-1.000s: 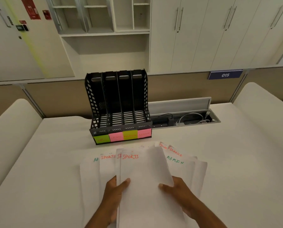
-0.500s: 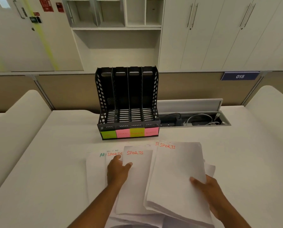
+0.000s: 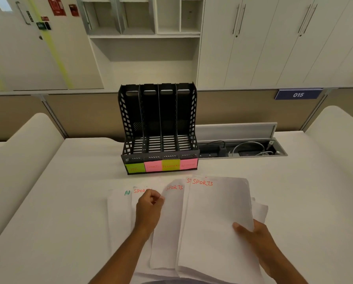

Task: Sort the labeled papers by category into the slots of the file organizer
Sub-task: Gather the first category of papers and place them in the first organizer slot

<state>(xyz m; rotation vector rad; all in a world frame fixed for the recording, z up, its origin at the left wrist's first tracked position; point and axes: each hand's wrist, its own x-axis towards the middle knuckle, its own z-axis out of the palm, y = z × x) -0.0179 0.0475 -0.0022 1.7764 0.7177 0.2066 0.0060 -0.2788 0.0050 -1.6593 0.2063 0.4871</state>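
Fingers of left hand curled, pinching top edge of a SPORTS sheet mid-spread, knuckles covering part of another SPORTS heading. Right hand gripping right edge of thick SPORTS stack: thumb on top, other fingers hidden beneath, stack raised slightly off papers below.

Further out: sheet marked AD at far left of spread, partly buried; more loose sheets poking out right of stack. All paper on counter, none filed.

Beyond spread: black file organizer, four upright slots, all bare. Sticky labels along front lip: green HR, pink reading probably SPORTS, yellow-green FINANCE, pink too blurred to read. Open cable tray just right of organizer.

Step in hand, by judgement: gathering SPORTS sheets into one bundle before filing. Next move likely calls for sliding pinched sheet onto stack, squaring edges, then standing bundle upright in second slot from left. Worth checking stray AD sheet stays out.
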